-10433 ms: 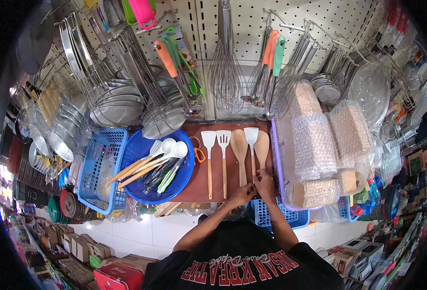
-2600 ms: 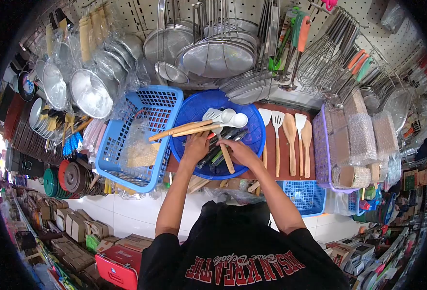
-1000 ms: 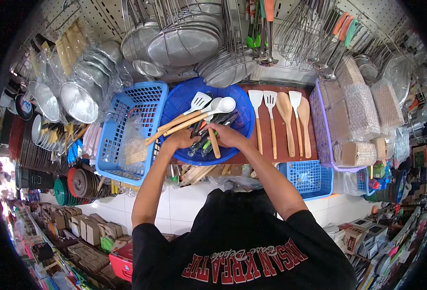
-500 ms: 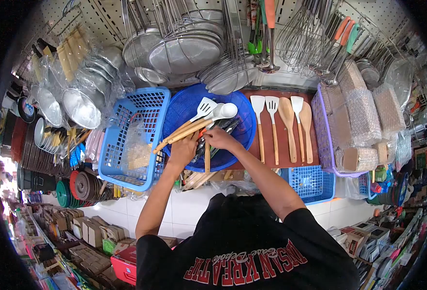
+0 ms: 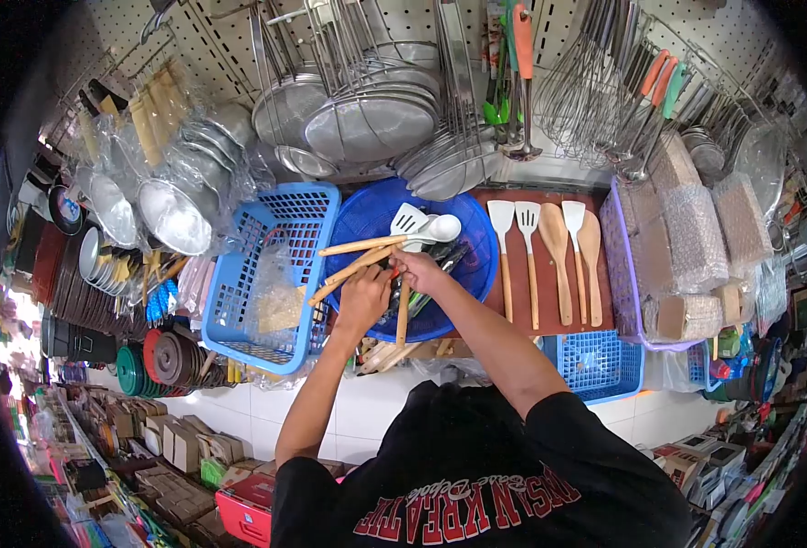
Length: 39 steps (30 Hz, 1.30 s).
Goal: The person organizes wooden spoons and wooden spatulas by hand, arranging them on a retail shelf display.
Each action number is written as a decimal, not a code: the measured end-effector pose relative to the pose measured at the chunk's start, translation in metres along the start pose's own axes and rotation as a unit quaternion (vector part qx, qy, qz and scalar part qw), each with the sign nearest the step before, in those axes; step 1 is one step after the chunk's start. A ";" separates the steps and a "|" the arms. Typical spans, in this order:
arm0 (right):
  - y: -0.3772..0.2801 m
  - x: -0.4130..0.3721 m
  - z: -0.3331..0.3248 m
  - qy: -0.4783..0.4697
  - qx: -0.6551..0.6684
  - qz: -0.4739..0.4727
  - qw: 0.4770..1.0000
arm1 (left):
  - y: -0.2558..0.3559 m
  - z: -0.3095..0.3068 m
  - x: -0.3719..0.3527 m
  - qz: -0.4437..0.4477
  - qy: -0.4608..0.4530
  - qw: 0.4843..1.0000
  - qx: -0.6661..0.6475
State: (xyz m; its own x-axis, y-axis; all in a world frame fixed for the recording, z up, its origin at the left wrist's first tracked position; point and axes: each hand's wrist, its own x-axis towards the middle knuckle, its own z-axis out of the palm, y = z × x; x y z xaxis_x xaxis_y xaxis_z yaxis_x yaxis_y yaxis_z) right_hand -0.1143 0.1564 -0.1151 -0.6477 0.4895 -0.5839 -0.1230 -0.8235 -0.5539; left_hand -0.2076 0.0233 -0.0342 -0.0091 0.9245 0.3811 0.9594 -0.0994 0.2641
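Both hands are inside the round blue basket (image 5: 485,247). My left hand (image 5: 365,297), its fingers bent, lies over the basket's near left part, just below wooden-handled utensils (image 5: 358,246). Close beside it, my right hand (image 5: 416,272) has its fingers pressed together near a small red-orange piece; what either hand holds is too small and hidden to tell. White utensil heads (image 5: 442,228), one slotted, lie above the hands, their handles pointing left. Darker utensils lie under the hands. Another wooden handle (image 5: 403,312) points toward my body.
Left of the basket stands a light blue basket (image 5: 213,310) with plastic wrapping. Spatulas and wooden spoons (image 5: 554,260) lie in a row on the red-brown surface (image 5: 604,297). A purple basket (image 5: 615,265) holds wrapped packs. Strainers (image 5: 371,128) and whisks (image 5: 586,91) hang above.
The view has shifted, so the scene sits lower and further right. The wooden handles have spread apart, one now nearly level. Both hands remain close together in the basket.
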 end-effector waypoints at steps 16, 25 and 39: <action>-0.017 -0.005 0.008 -0.016 0.028 0.031 0.999 | 0.001 -0.003 -0.003 -0.028 -0.028 0.994 -0.100; -0.045 -0.070 -0.017 -0.093 -0.068 0.006 0.993 | 0.005 -0.010 0.003 -0.037 0.019 0.993 -0.107; -0.051 -0.121 -0.039 -0.061 -0.280 -0.099 0.953 | 0.056 -0.021 0.007 -0.199 -0.071 0.914 -0.346</action>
State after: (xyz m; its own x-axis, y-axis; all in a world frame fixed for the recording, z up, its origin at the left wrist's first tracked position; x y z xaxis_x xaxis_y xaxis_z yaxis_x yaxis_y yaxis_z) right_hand -0.0006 0.1508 -0.0395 -0.7407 0.5543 -0.3795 0.1463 -0.4183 -0.8965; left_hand -0.1602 0.0162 0.0017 -0.2341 0.9718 0.0267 0.4798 0.0916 0.8726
